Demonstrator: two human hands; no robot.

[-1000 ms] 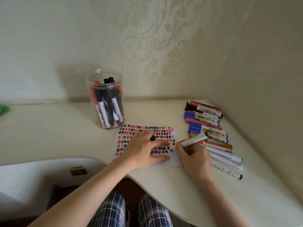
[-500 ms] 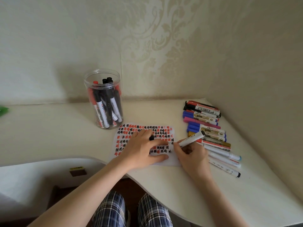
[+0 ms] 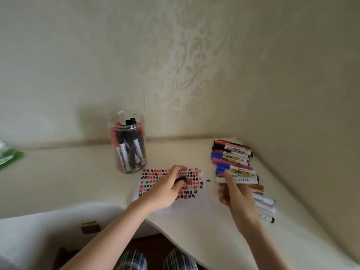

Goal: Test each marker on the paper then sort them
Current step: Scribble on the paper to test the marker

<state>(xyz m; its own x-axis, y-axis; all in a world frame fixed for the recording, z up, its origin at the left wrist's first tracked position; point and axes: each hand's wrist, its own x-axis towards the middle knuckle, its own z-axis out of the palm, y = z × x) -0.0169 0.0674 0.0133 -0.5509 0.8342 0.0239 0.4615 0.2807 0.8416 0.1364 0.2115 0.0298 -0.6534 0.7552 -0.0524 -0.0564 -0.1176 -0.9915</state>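
A sheet of paper covered with red and black test marks lies on the desk. My left hand hovers over it and grips a black marker cap. My right hand holds an uncapped white marker level above the desk, just right of the paper, its black tip pointing left. A clear plastic jar with several red and black markers stands behind the paper at the left.
A row of several capped markers lies at the right near the wall corner, some hidden behind my right hand. The desk has a curved front edge. A green thing lies at the far left.
My right hand lifted the marker off the paper and turned it level with its tip to the left. My left hand rose from flat on the paper, curled round the cap.
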